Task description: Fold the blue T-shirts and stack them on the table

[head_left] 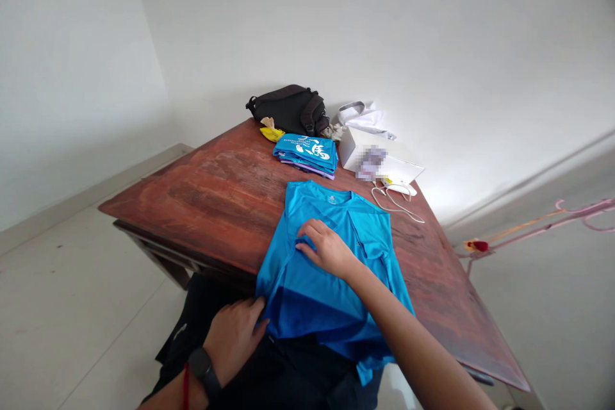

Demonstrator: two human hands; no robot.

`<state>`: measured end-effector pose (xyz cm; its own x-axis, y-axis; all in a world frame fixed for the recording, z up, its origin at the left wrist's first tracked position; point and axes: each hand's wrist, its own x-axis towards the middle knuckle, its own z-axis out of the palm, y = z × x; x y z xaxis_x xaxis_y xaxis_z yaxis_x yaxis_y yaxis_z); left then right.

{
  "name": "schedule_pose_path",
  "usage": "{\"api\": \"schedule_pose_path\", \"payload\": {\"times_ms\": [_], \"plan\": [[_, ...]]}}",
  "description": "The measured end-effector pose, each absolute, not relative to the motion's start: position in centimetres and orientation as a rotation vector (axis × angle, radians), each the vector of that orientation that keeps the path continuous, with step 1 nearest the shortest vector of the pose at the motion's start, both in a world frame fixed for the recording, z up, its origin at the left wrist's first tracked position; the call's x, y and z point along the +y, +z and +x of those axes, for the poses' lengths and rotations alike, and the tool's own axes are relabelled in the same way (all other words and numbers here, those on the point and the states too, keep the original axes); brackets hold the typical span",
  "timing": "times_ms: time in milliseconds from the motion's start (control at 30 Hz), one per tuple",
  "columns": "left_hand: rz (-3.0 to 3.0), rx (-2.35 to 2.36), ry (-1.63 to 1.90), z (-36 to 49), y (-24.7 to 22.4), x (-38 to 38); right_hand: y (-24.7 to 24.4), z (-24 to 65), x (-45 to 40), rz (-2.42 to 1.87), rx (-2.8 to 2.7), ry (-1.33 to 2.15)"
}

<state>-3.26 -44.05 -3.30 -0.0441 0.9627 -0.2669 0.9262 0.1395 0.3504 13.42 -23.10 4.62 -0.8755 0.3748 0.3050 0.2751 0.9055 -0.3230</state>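
A bright blue shirt (317, 295) lies spread on the wooden table, its collar pointing away from me and its lower part hanging over the near edge. One short sleeve is folded inward on the right. My left hand (235, 333), with a dark watch and red cord at the wrist, has its fingers closed at the shirt's lower left edge. Above the upper middle of the shirt is my right hand (324, 246), fingers bent and apart, with nothing in it.
Behind the shirt sits a folded blue stack (307, 150). A black backpack (286, 109), a yellow item (272, 134), a white box (350, 148) and a white cable (398, 208) are farther back. A pink rack (542, 227) stands right of the table (206, 192).
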Motion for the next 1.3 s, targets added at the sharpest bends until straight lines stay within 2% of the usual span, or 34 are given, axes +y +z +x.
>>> {"api": "schedule_pose_path", "payload": {"times_ms": [233,467,700,900,1300], "plan": [[1.774,1.888,0.026,-3.0,-6.4,-43.4,3.0,15.0,-23.2,-0.557,-2.728,0.311],[1.642,2.011,-0.165,-7.3,-6.2,-42.4,3.7,15.9,-22.1,-0.634,-2.651,0.335],[1.678,1.884,-0.082,-6.8,-8.0,-41.6,3.2,16.0,-17.4,-1.286,-2.398,0.326],[1.705,1.969,-0.021,-5.0,-9.4,-41.9,3.3,15.5,-14.3,-1.497,-2.42,0.579],[1.881,1.735,0.02,-1.1,-8.8,-41.1,4.0,14.3,-11.7,-1.535,-2.113,0.893]]}}
